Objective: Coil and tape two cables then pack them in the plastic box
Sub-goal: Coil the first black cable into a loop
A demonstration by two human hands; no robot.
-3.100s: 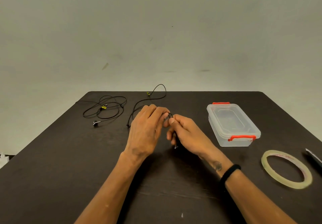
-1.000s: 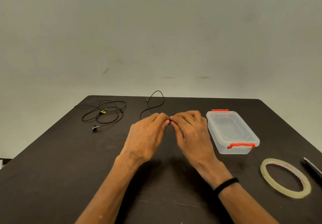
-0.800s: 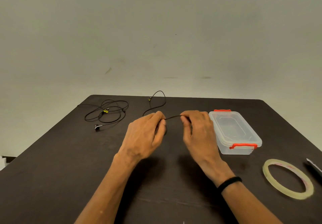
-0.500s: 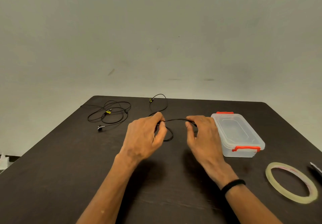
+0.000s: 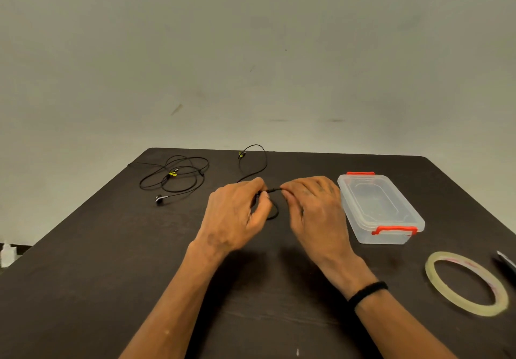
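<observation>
Clear tape roll [image 5: 466,283]: flat, desk's [image 5: 83,288] near right edge.
Hands: left hand [image 5: 236,214] and right hand [image 5: 314,207] pinch black cable [image 5: 252,163] mid-desk, short stretch between.
Plastic box [image 5: 379,207]: lidded, just right.
Second cable [image 5: 174,175]: loose, far left corner.

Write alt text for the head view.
Left hand and right hand pinch a black cable over a dark table. A second cable lies far left; closed plastic box and tape roll sit right.
</observation>
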